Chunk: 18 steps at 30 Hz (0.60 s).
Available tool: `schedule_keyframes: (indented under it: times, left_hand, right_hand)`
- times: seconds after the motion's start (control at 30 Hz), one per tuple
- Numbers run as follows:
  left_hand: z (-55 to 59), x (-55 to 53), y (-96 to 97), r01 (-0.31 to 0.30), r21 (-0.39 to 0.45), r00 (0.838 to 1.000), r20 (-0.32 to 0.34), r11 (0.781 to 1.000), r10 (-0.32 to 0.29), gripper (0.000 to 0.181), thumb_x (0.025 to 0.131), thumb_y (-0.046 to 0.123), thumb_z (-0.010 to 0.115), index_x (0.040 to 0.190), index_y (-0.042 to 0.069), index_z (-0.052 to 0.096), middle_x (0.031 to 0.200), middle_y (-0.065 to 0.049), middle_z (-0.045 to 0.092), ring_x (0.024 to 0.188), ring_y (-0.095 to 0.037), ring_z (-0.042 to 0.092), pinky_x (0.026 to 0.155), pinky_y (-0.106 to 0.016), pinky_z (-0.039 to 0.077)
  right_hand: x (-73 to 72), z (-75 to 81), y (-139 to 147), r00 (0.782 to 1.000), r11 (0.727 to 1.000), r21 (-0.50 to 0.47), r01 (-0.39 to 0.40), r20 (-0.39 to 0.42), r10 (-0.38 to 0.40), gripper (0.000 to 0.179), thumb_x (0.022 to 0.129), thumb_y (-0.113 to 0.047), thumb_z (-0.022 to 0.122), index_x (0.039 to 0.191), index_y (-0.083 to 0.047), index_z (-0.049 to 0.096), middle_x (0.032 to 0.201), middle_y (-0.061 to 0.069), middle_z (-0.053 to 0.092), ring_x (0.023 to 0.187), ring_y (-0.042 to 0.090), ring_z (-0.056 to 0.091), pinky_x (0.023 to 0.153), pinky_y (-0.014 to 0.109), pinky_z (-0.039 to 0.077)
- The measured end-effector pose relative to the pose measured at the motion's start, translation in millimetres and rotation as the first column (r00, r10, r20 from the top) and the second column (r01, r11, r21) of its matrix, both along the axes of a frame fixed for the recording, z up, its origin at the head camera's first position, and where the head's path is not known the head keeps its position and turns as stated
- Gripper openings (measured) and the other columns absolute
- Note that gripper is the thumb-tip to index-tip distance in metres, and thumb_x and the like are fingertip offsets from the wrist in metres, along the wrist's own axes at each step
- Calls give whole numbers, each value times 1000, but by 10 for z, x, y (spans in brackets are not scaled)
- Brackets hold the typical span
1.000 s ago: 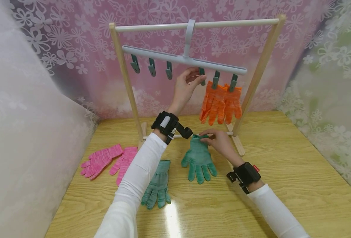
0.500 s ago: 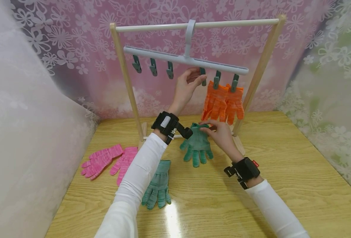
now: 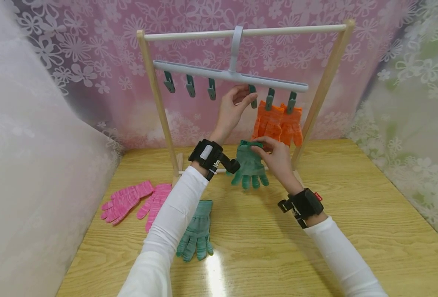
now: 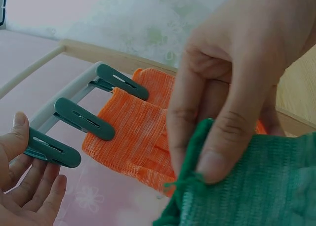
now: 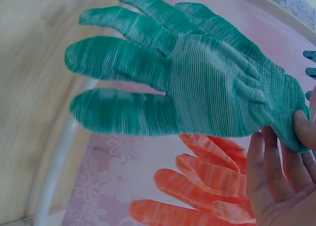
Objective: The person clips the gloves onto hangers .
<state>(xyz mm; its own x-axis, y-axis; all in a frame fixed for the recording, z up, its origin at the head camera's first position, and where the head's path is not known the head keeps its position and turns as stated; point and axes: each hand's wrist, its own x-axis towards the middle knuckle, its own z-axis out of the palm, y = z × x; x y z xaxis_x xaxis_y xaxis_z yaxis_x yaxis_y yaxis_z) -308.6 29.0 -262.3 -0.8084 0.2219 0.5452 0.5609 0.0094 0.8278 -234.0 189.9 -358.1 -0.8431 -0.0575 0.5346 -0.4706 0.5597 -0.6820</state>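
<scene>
In the head view my left hand (image 3: pixel 233 108) pinches a dark green clip (image 3: pixel 253 97) on the pale hanger (image 3: pixel 219 74). The left wrist view shows thumb and fingers on that clip's upper end (image 4: pixel 52 148). My right hand (image 3: pixel 276 154) pinches the cuff of a green knit glove (image 3: pixel 249 163), whose fingers hang down, below the left hand. Close up in the right wrist view, the same green glove (image 5: pixel 212 87) has thumb and fingers gripping its cuff. Two orange gloves (image 3: pixel 269 119) hang from the two clips to the right, partly behind the right hand.
The hanger tilts down to the right on a wooden rack (image 3: pixel 329 86). Three more clips (image 3: pixel 190 86) hang on its left half. A second green glove (image 3: pixel 196 233) and two pink gloves (image 3: pixel 126 201) lie on the wooden table (image 3: pixel 352 198), partly covered by the left sleeve.
My right hand has lifted the green glove from near the table up toward the clip. The left hand stays at its clip, while the hanger shifts slightly.
</scene>
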Motion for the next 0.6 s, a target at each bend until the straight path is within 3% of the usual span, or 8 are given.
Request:
schedule_keyframes:
  times: [0.2, 0.4, 0.5, 0.6]
  left_hand:
    - [-1, 9, 13, 37, 35, 999, 33, 999, -39, 41, 100, 15, 66, 137, -1, 58, 130, -18, 65, 117, -25, 64, 98, -22, 52]
    - [-1, 15, 8, 80, 73, 996, 34, 994, -82, 40, 101, 12, 64, 137, -4, 55, 132, -21, 61, 119, -28, 64, 98, -23, 53]
    - [3, 20, -6, 82, 81, 995, 43, 993, -86, 40, 102, 11, 63, 138, -4, 54, 133, -21, 60, 119, -29, 64, 98, -23, 53]
    - [14, 25, -18, 92, 83, 994, 44, 992, -96, 41, 102, 11, 62, 139, -6, 53, 133, -23, 60, 118, -31, 64, 98, -27, 54]
  right_hand:
    - [-34, 136, -39, 995, 999, -16, 51, -81, -52, 21, 94, -19, 74, 111, -6, 76, 100, 13, 76, 83, 26, 73, 63, 13, 52]
    - [-40, 286, -87, 986, 994, -23, 107, -128, -109, 22, 94, -21, 74, 112, -8, 77, 101, 12, 76, 85, 26, 73, 73, 31, 58]
    - [-63, 336, -102, 983, 991, -17, 130, -132, -131, 23, 94, -24, 73, 112, -10, 76, 99, 12, 76, 83, 26, 72, 68, 32, 57]
    - [-91, 375, -111, 980, 989, -13, 150, -132, -150, 24, 95, -26, 72, 114, -10, 76, 94, 13, 76, 78, 26, 71, 61, 23, 51]
